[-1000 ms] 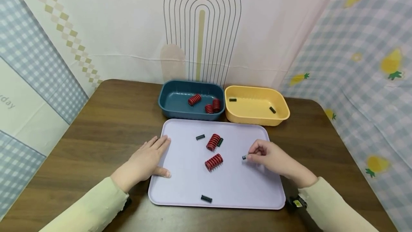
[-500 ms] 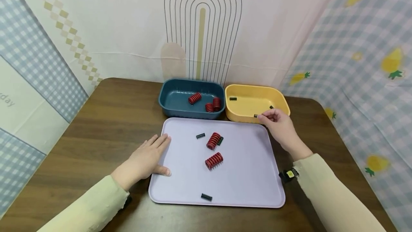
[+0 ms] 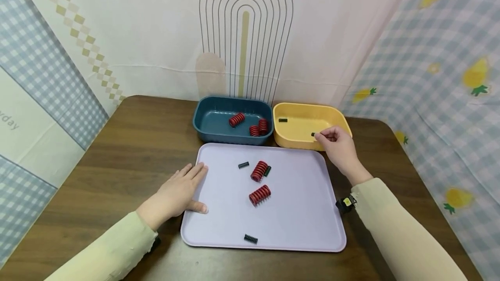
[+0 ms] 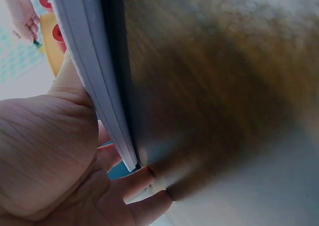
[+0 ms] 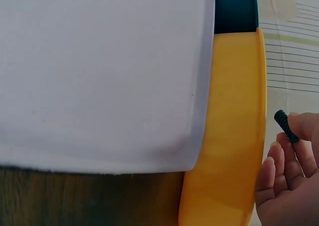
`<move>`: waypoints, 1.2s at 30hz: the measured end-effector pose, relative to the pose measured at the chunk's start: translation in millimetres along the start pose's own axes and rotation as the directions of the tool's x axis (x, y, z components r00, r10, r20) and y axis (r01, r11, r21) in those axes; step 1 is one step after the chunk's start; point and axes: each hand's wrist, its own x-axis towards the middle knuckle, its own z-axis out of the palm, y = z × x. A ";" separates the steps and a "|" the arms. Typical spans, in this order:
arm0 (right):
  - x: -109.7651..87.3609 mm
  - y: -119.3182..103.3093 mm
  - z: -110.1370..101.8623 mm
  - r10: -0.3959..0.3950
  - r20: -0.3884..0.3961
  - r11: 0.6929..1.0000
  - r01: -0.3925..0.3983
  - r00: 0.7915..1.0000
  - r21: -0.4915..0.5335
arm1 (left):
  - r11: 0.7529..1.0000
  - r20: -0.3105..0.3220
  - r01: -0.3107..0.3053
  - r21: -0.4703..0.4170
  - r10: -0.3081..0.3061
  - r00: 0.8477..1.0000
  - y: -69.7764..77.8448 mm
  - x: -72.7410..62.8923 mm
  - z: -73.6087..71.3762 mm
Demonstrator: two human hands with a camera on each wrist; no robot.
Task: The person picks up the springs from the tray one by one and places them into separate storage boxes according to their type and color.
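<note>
My right hand [image 3: 339, 146] is over the near right part of the yellow bin [image 3: 291, 143], pinching a small dark green spring [image 5: 285, 125] between thumb and fingertips. My left hand [image 3: 175, 192] rests with fingers straight on the left edge of the pale lilac tray [image 3: 222, 224]. On the tray lie two thick red springs, one near the middle [image 3: 259, 194] and another red spring [image 3: 259, 171] behind it. Close beside the latter is a small dark spring [image 3: 267, 171]. Further small springs lie at the back [image 3: 243, 165] and near the front edge [image 3: 251, 239].
Behind the tray stands a dark blue bin [image 3: 211, 135] with several red springs inside, such as one red spring [image 3: 236, 119]. It adjoins the yellow bin, where a small dark spring [image 3: 283, 120] lies. All stand on a brown wooden table [image 3: 136, 142] against a curtain.
My right hand has carried the small spring from the right part of the tray up and back to the yellow bin. My left hand has stayed in place.
</note>
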 end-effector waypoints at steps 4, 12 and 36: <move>1.5 2.7 0.4 -0.006 -0.005 1.000 0.006 1.000 -0.009 | 1.000 0.007 0.000 0.005 0.000 1.000 -0.6 0.3 0.3; 3.3 4.0 1.0 -0.021 -0.011 1.000 0.020 1.000 -0.015 | 1.000 0.012 0.010 0.002 -0.010 1.000 -0.2 0.4 -0.5; -20.4 21.3 -17.7 -0.039 0.087 0.993 0.049 0.995 -0.110 | 1.000 0.011 0.000 -0.005 0.000 1.000 -0.4 -1.1 -0.4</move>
